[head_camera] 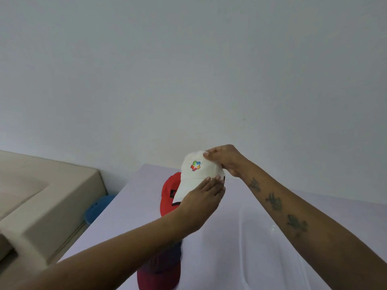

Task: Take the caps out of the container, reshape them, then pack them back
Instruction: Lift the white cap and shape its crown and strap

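A white cap (195, 172) with a multicoloured logo is held up above the table. My right hand (225, 159) grips its crown at the top right. My left hand (204, 200) lies with straight fingers along the cap's brim and lower right side. A red cap (167, 194) rests on the table just behind and left of the white one. Under my left forearm lie a dark blue cap (167, 257) and a maroon cap (159, 277), both partly hidden. A clear plastic container (270, 237) stands on the table to the right, hard to make out.
The table (129, 197) has a pale lilac top. A blue round stool (98, 208) stands beside its left edge. A beige sofa (41, 195) fills the left side. A plain wall rises behind.
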The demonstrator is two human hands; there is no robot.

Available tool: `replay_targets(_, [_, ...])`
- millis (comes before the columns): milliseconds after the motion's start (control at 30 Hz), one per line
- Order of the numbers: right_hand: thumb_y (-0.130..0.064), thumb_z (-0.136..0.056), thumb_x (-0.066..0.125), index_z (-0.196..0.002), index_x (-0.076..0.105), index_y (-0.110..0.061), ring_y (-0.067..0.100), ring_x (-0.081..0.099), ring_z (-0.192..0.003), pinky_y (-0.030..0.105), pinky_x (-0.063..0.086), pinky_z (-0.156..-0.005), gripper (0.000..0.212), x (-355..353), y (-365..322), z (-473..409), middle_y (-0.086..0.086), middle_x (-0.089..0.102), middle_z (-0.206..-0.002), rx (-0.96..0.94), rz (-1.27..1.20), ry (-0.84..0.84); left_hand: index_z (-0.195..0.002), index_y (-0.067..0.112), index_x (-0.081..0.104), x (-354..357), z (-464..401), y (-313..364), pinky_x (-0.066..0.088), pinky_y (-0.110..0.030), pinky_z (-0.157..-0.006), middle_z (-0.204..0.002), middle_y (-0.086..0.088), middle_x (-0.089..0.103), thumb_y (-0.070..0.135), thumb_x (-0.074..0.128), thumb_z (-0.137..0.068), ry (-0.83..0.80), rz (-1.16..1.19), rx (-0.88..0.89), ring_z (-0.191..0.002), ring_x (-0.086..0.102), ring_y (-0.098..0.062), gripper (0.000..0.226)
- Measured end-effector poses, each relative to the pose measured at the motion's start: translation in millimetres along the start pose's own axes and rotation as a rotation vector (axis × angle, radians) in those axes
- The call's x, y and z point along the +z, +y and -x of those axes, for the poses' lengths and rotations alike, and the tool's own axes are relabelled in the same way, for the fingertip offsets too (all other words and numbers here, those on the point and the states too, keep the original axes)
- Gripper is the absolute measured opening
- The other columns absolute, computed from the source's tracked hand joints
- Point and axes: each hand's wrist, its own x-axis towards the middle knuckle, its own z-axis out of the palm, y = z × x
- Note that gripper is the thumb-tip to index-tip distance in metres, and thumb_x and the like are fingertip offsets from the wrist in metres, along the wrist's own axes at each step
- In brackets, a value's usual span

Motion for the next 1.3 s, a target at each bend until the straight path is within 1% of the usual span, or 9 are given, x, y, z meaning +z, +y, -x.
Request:
replay_targets(133, [-0.015,-0.085,0.069,-0.099,0.071,-0.007,0.026,0.066,-0.096,0.036,0.056,-0.086,0.016,-8,5,2,0.01,0.071,-0.102,-0.137,0.041,-0.031,-0.14,0.02,0.045,-25,15,-13,0.024,-0.02,-0.11,-0.145,0.003,0.044,0.032,0.069,-0.084,0.132,0.866,-0.207,-0.136,0.036,-0.012,0.062])
replay_targets(200, [-0.013,-0.087,0.067,-0.1,0.07,-0.005,0.022,0.066,-0.087,0.03,0.056,-0.078,0.016,-13,8,5,0.01,0.071,-0.097,-0.212,-0.006,-0.081,-0.108,0.016,0.07,-36,14,-41,0.044,-0.023,-0.091,-0.106,0.004,0.07,0.024,0.07,-0.084,0.446,0.932,-0.342,-0.099,0.063,-0.003,0.025])
replay_targets(267, [-0.012,-0.088,0.066,-0.1,0.069,-0.005,0.019,0.065,-0.085,0.03,0.053,-0.077,0.015,-16,10,9,0.01,0.07,-0.095,-0.288,-0.03,-0.131,-0.114,0.016,0.065,-37,11,-79,0.05,-0.026,-0.086,-0.099,0.003,0.069,0.023,0.07,-0.084,0.607,0.957,-0.472,-0.089,0.064,-0.003,0.031])
replay_targets(367, [-0.009,-0.088,0.064,-0.095,0.067,-0.007,0.015,0.064,-0.085,0.024,0.052,-0.077,0.008,-17,11,14,0.005,0.069,-0.091,-0.391,-0.051,-0.2,-0.146,0.03,0.025,-34,9,-115,0.036,-0.027,-0.102,-0.135,0.004,0.044,0.04,0.07,-0.081,0.403,1.024,-0.486,-0.122,0.043,-0.008,0.08])
replay_targets(567, [-0.004,-0.088,0.063,-0.089,0.066,-0.009,0.011,0.064,-0.082,0.021,0.051,-0.074,0.007,-15,20,20,0.002,0.067,-0.087,-0.459,0.011,-0.281,-0.105,0.002,0.06,-27,5,-131,0.053,-0.041,-0.092,-0.109,-0.012,0.068,0.037,0.063,-0.088,-0.085,1.263,-0.257,-0.102,0.064,-0.029,0.039])
replay_targets(833, [-0.022,-0.087,0.067,-0.115,0.062,-0.005,0.024,0.065,-0.106,0.035,0.053,-0.094,0.034,-27,39,14,0.01,0.068,-0.115,-0.25,0.242,-0.441,-0.093,0.016,0.051,-1,0,-115,0.045,-0.037,-0.068,-0.093,-0.023,0.066,0.036,0.066,-0.083,0.135,1.407,-0.249,-0.083,0.059,-0.031,0.027])
replay_targets(1033, [-0.021,-0.079,0.076,-0.085,0.07,-0.006,0.013,0.057,-0.072,0.028,0.042,-0.066,0.017,-15,76,7,0.013,0.067,-0.082,-0.236,0.495,-0.444,-0.107,0.008,0.06,55,-6,-101,0.053,-0.037,-0.084,-0.105,-0.017,0.068,0.015,0.066,-0.088,0.002,1.422,-0.303,-0.094,0.065,-0.022,0.021])
replay_targets(1133, [-0.018,-0.078,0.075,-0.078,0.066,-0.003,0.013,0.05,-0.066,0.027,0.037,-0.061,0.017,-6,119,4,0.006,0.059,-0.071,-0.172,0.553,-0.467,-0.102,0.008,0.065,100,-7,-83,0.052,-0.015,-0.073,-0.095,-0.005,0.069,0.011,0.064,-0.089,-0.054,1.413,-0.356,-0.082,0.066,-0.004,0.013])
replay_targets(1300, [-0.014,-0.075,0.075,-0.066,0.06,-0.002,0.01,0.043,-0.056,0.024,0.032,-0.054,0.021,15,206,-2,-0.001,0.05,-0.06,-0.084,0.591,-0.419,-0.091,0.009,0.065,187,-17,-53,0.046,-0.018,-0.066,-0.082,-0.001,0.064,0.007,0.061,-0.089,-0.117,1.296,-0.414,-0.074,0.057,-0.01,0.004])
